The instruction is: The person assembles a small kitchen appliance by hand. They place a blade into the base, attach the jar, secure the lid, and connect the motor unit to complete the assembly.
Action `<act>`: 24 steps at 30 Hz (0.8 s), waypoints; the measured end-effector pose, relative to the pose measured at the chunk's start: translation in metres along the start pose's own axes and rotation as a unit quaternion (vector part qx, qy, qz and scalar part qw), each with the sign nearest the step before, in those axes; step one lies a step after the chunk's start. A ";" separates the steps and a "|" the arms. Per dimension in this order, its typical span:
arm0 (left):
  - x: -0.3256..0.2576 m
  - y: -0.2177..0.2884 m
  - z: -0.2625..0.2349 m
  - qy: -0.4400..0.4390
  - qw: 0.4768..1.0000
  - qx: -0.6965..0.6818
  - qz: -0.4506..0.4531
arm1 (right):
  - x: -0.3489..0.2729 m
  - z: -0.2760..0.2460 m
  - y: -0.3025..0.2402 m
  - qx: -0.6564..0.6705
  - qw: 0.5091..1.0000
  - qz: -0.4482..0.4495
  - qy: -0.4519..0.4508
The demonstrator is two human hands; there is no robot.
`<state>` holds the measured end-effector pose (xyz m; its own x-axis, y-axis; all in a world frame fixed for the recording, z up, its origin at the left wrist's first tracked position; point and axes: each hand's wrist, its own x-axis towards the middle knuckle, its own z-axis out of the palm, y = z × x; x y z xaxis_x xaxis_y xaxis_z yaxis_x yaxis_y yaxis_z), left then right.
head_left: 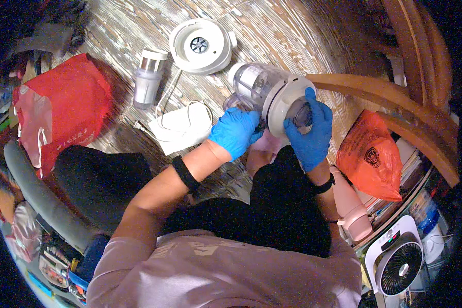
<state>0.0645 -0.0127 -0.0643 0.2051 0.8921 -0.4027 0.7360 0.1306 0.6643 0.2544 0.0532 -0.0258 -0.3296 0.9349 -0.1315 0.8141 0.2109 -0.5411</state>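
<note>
A clear blender jug (259, 82) lies tilted on its side in front of me, its white collar end toward the right. My left hand (235, 132), in a blue glove, closes around the jug's handle side, and its fingertips are partly hidden. My right hand (313, 128), gloved the same way, grips the white collar (278, 108), with fingers spread around the round clear part (299, 114) in its middle. Beyond the jug, the white blender motor base (210, 65) stands with its black drive socket facing up. A smaller clear cup (148, 84) with a white-and-silver cap lies to its left.
A white flat piece (179, 134) with a coiled cord rests on the wooden floor (113, 31). On the left lies a red bag (74, 102). To the right are an orange plastic bag (370, 154), a pink bottle (349, 208), a white fan (395, 256) and curved wooden furniture legs (369, 84).
</note>
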 end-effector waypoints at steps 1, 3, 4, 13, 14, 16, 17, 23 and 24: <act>-0.001 0.000 0.001 0.061 0.998 0.000 0.036 | 0.000 -0.001 0.002 -0.002 1.000 -0.005 0.006; -0.002 -0.001 0.003 0.077 0.996 -0.006 0.036 | 0.000 -0.002 0.006 -0.002 0.999 -0.038 0.024; -0.003 -0.002 0.003 0.068 0.997 -0.006 0.031 | 0.000 -0.003 0.008 -0.001 0.998 -0.054 0.033; 0.001 -0.007 0.006 0.075 0.997 -0.023 0.024 | 0.004 -0.012 0.007 0.015 0.998 -0.033 0.057; 0.001 -0.006 0.005 0.068 0.997 -0.028 0.024 | 0.005 -0.012 0.003 0.020 0.998 -0.031 0.052; 0.001 -0.006 0.004 0.053 0.998 -0.033 0.019 | 0.006 -0.010 -0.004 0.036 0.998 -0.030 0.050; 0.001 -0.005 0.003 0.056 0.998 -0.034 0.023 | 0.006 -0.010 -0.007 0.034 0.998 -0.012 0.043; 0.000 -0.003 0.002 0.056 0.998 -0.038 0.016 | 0.012 -0.011 -0.020 -0.052 0.995 0.075 -0.045; 0.000 -0.004 0.002 0.047 0.998 -0.033 0.016 | 0.013 -0.011 -0.020 -0.057 0.994 0.077 -0.044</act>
<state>0.0632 -0.0140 -0.0682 0.1637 0.9326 -0.3217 0.6851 0.1272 0.7172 0.2390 0.0639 -0.0070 -0.2330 0.9313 -0.2800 0.9055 0.1028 -0.4117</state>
